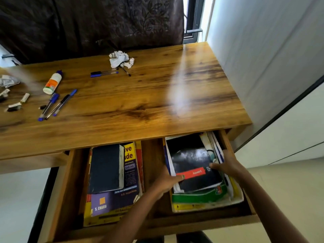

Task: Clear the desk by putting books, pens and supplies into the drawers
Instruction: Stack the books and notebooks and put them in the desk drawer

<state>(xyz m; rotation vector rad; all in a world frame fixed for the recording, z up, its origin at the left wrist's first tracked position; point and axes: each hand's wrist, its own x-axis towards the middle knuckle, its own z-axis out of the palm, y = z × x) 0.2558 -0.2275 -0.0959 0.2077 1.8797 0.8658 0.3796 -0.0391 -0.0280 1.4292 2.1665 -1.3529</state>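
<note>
Across the upper and middle frame runs the wooden desk [122, 106]; below its front edge the open drawer [150, 223] fills the lower centre, split by a partition into two compartments. Lower left compartment: a stack of books [112, 174], a dark hardback lying flat on yellow and purple paperbacks. Lower right compartment: a second stack, topped by the black book [192, 165] with a red label, resting slightly askew on a green-edged volume. Left hand [166, 181]: fingers curled over the black book's left edge, thumb tip on its cover. Right hand [226, 163]: fingers wrapped over the right edge of the same book, thumb on its cover; both hands thus grip it from opposite sides. Judged as handling: the cover looks glossy and somewhat flexible, moderately heavy, likely to slide on the stack, so holding it by both long edges suits squaring it flat. Upper left of the frame, still on the desk: a glue bottle [52, 82] lying on its side, pens [56, 105] just below it, more pens [105, 73] near crumpled paper [121, 58]. These are light, rigid and prone to roll; gathering them as a bundle seems apt.
</note>
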